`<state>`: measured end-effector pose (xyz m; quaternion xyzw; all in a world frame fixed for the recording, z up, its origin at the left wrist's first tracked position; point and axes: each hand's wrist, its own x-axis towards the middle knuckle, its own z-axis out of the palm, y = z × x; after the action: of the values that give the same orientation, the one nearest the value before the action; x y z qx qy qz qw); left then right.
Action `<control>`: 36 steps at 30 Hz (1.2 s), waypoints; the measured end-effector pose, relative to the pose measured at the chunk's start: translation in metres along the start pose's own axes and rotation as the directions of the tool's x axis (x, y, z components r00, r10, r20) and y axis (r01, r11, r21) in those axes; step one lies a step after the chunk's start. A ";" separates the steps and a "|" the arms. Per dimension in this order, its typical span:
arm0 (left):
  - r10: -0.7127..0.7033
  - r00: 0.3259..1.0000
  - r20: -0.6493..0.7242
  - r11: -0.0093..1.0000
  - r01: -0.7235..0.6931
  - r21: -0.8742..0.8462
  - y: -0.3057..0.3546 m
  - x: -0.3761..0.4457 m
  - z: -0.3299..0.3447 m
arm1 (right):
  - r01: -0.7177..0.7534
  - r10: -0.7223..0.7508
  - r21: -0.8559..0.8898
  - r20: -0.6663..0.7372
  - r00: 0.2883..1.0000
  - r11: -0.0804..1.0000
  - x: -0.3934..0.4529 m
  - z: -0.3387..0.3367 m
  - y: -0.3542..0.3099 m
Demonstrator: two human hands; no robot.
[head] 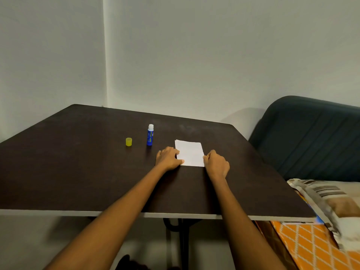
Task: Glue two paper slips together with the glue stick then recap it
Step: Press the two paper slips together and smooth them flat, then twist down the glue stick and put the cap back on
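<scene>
Nearest, two bare forearms reach over the pale front edge of the bench (78, 172), a dark brown, matte, flat slab on a black metal leg. Everything below is placed against the white paper slips (190, 152), which lie flat on the bench a little right of its middle, a thin rectangular stack with a second edge just showing at the far left corner.

The left hand (168, 157) sits at the slips' left edge, its fingers curled and its thumb lying on the near left corner of the paper. The right hand (216, 162) sits at the slips' right edge, fingers curled in, pinching that edge between thumb and fingertips.

Left of the slips and slightly farther back, the glue stick (150, 135) stands upright: a blue plastic cylinder with its white top bare. Farther left again, well apart from the slips, its yellow cap (128, 141) stands alone, a short translucent cylinder.

Right of the slips, off the bench, lie a striped cushion (327, 199) and orange lattice-patterned cloth (303, 244), with a dark padded seat back (311, 137) behind them.
</scene>
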<state>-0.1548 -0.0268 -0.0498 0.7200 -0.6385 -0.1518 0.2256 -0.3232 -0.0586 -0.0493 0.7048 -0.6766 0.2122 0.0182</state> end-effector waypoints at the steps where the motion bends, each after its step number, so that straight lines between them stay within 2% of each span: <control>1: 0.005 1.000 -0.001 1.000 -0.005 -0.010 -0.001 -0.001 -0.001 | -0.002 0.002 0.004 -0.002 1.000 1.000 0.000 0.000 0.000; 5: 0.039 0.999 -0.026 0.999 -0.039 -0.014 -0.004 -0.006 0.001 | 0.013 -0.013 -0.006 -0.016 1.000 1.000 0.000 0.002 0.002; 7: 0.049 0.998 -0.044 0.999 -0.048 0.018 -0.006 -0.010 0.004 | 0.036 -0.034 0.027 -0.067 0.997 0.999 -0.001 0.002 0.002; 9: 0.056 0.997 -0.052 0.998 -0.054 0.036 -0.007 -0.012 0.006 | 0.116 -0.105 0.082 -0.132 0.986 0.990 -0.005 0.000 0.001; 10: 0.057 0.997 -0.055 0.998 -0.055 0.030 -0.006 -0.013 0.006 | 0.209 -0.199 0.061 -0.139 0.970 0.976 -0.007 0.000 0.000; 12: 0.054 0.998 -0.042 0.998 -0.053 0.027 -0.004 -0.015 0.007 | 0.398 -0.398 -0.017 -0.042 0.916 0.917 -0.011 0.004 -0.002; 13: 0.054 0.998 -0.026 0.997 -0.052 0.049 -0.004 -0.016 0.007 | 0.442 -0.441 -0.013 0.025 0.897 0.897 -0.012 0.006 -0.003; 17: 0.049 0.999 0.024 0.982 -0.052 0.182 -0.004 -0.020 0.009 | 0.353 -0.360 0.074 0.249 0.899 0.933 -0.011 0.012 0.001; 20: 0.050 0.998 0.047 0.972 -0.059 0.226 -0.002 -0.022 0.008 | 0.336 -0.341 0.071 0.302 0.890 0.939 -0.013 0.012 0.003; 25: 0.041 0.999 0.010 0.979 -0.042 0.197 0.000 -0.027 0.008 | 0.312 -0.337 0.142 0.206 0.919 0.939 -0.020 0.006 0.001; 29: 0.048 0.998 -0.052 0.997 -0.044 0.062 0.000 -0.040 0.001 | 0.352 -0.359 0.097 0.056 0.932 0.931 -0.028 -0.001 -0.007; 31: 0.065 0.989 -0.134 0.997 -0.069 -0.026 -0.006 -0.048 -0.006 | 0.380 -0.378 0.119 -0.040 0.925 0.917 -0.034 -0.002 -0.023; 33: 0.071 0.969 -0.238 0.994 -0.090 -0.066 -0.016 -0.051 -0.014 | 0.395 -0.381 0.213 -0.105 0.919 0.894 -0.038 -0.001 -0.049; 36: 0.067 0.924 -0.377 0.994 -0.093 -0.053 -0.037 -0.049 -0.042 | 0.371 -0.384 0.381 -0.046 0.922 0.847 -0.039 0.007 -0.100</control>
<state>-0.1091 0.0302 -0.0370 0.7007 -0.6068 -0.0246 0.3746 -0.2249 -0.0156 -0.0419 0.8171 -0.4707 0.3209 -0.0889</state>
